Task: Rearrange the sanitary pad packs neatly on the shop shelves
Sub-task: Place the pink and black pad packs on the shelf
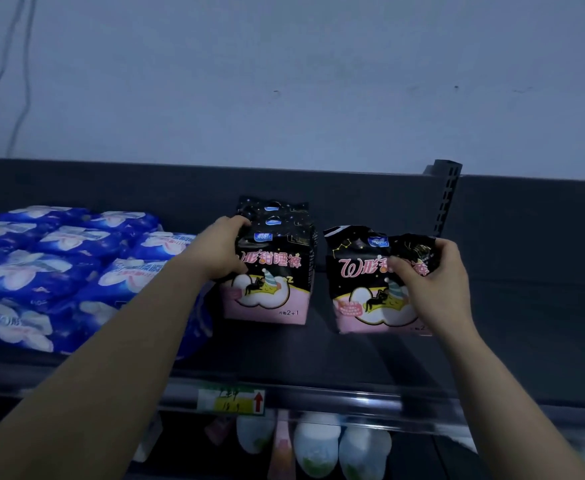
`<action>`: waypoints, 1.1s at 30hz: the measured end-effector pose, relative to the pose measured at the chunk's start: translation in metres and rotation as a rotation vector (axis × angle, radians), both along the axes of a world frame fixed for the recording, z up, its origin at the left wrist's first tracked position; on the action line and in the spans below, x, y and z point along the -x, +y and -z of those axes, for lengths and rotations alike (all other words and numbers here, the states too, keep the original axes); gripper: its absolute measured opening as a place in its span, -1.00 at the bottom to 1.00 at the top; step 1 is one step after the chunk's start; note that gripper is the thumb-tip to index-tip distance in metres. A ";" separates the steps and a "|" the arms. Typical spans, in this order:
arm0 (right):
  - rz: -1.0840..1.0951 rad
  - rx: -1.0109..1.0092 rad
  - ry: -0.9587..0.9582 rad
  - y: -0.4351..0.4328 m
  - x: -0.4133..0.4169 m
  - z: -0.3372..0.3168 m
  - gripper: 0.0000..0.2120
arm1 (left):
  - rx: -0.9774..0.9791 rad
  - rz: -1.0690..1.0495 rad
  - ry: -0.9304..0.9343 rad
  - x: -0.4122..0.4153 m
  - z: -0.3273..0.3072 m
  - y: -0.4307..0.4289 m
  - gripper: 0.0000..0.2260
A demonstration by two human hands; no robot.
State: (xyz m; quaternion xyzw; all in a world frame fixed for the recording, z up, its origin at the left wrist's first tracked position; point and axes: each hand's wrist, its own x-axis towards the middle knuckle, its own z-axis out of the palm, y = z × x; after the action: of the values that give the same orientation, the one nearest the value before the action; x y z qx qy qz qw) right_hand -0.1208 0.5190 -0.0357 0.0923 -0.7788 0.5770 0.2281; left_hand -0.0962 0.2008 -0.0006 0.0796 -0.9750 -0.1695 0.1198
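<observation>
Head view, from nearest to farthest: two bare forearms reach up and forward from the bottom corners. Below them, on a lower level, pale bottles (315,445) stand blurred in shadow. A yellow-green price tag (230,400) with a red arrow sits in the rail along the front edge of the dark shelf (284,355).

On that shelf, the left hand (220,249) grips the upper left corner of a black-and-pink pad pack (270,289), fingers curled over the top edge. This pack stands upright on the shelf at the front of a short row, with more black packs (277,213) lined up directly behind it.

Just to its right, with a narrow gap between them, the right hand (433,282) clutches a second black-and-pink pack (364,292) at its upper right corner, crumpling the wrapper. It leans slightly; whether its base rests on the shelf is unclear.

Left of the left arm, blue pad packs (52,265) lie piled in overlapping rows. Behind the right pack rises a slotted upright post (445,199) against the dark back panel. Above is a pale wall (284,81), with a thin cable (17,81) hanging at far left.
</observation>
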 end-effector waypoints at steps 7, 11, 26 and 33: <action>-0.011 0.040 0.024 -0.012 -0.016 -0.004 -0.58 | -0.102 0.052 0.045 0.007 0.012 -0.005 -0.19; -0.060 0.045 0.023 -0.037 -0.028 -0.001 -0.59 | -0.113 0.072 0.074 -0.004 0.012 -0.016 -0.24; -0.229 0.042 -0.023 -0.136 -0.039 0.042 -0.59 | -0.075 0.151 0.261 -0.071 0.018 -0.030 -0.77; -0.279 -0.048 -0.005 -0.140 -0.038 0.059 -0.56 | -0.134 0.182 0.254 -0.068 0.021 -0.032 -0.67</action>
State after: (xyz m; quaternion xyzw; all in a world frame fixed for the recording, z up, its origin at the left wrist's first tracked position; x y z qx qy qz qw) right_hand -0.0828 0.3790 -0.0946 0.2039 -0.7726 0.5844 0.1412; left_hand -0.0281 0.1688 -0.0220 -0.0233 -0.9417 -0.2530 0.2204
